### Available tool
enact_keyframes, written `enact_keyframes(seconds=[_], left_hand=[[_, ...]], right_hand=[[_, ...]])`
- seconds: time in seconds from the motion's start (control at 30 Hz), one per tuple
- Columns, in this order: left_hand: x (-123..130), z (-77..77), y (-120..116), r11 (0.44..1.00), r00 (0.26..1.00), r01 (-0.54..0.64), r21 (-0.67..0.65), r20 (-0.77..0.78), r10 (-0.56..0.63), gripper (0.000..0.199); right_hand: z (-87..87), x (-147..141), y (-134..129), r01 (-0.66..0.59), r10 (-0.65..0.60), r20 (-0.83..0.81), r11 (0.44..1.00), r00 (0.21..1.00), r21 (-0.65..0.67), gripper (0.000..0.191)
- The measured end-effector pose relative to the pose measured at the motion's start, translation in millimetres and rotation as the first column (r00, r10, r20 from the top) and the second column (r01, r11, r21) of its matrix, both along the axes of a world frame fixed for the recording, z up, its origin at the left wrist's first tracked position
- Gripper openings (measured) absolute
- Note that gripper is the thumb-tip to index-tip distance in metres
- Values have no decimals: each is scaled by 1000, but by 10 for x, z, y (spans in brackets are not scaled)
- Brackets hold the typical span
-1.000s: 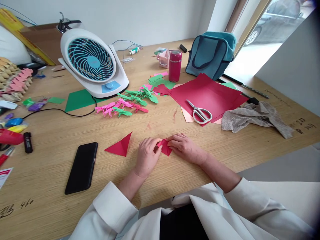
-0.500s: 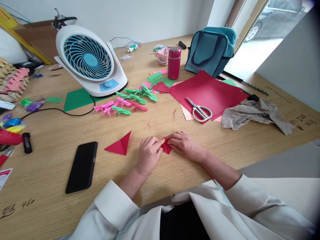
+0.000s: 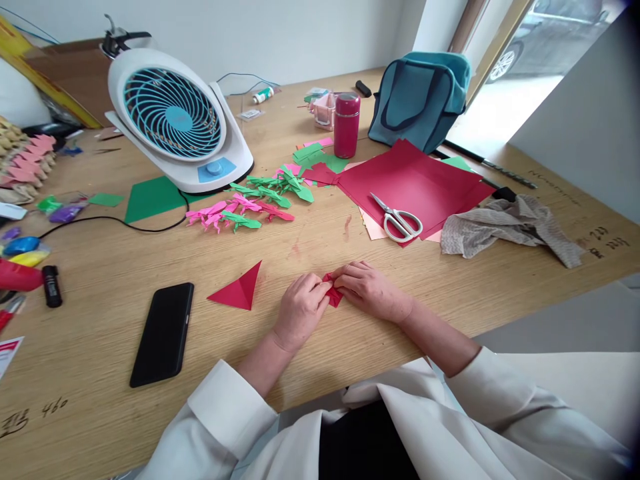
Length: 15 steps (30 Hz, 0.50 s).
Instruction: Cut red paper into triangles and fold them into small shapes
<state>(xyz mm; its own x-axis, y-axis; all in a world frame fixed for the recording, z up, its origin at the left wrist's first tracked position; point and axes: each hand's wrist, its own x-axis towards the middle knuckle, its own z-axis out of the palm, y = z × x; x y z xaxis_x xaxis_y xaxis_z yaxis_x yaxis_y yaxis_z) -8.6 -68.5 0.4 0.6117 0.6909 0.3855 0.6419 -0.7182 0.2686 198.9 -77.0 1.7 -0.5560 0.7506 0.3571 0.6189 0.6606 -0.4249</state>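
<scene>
Between my hands, low over the wooden table, is a small folded piece of red paper (image 3: 334, 297), partly covered by my fingers. My left hand (image 3: 303, 305) pinches its left side, thumb and forefinger close to the middle of the paper. From the other side my right hand (image 3: 369, 291) grips the paper, fingers curled over its upper right edge. To the left of my left hand lies a red paper triangle (image 3: 239, 291) with a crease across it.
A black phone (image 3: 163, 335) lies at left. Behind are folded pink and green paper figures (image 3: 260, 197), a white fan (image 3: 175, 120), and scissors (image 3: 397, 220) on red sheets (image 3: 405, 177). A grey cloth (image 3: 510, 227), red flask (image 3: 347, 127) and teal bag (image 3: 420, 100) are to the right.
The fingers have shifted slightly on the red paper, and its visible part looks narrower and more folded. Both hands stay in nearly the same place; the view has moved a little.
</scene>
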Motion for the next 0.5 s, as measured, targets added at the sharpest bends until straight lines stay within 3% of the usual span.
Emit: enact_keyframes(seconds=[0.5], left_hand=[[-62,-50,5,993,998,56,-102,47,-51,27]], right_hand=[[10,18,-7,7,-8,34,1000,999,30,13]])
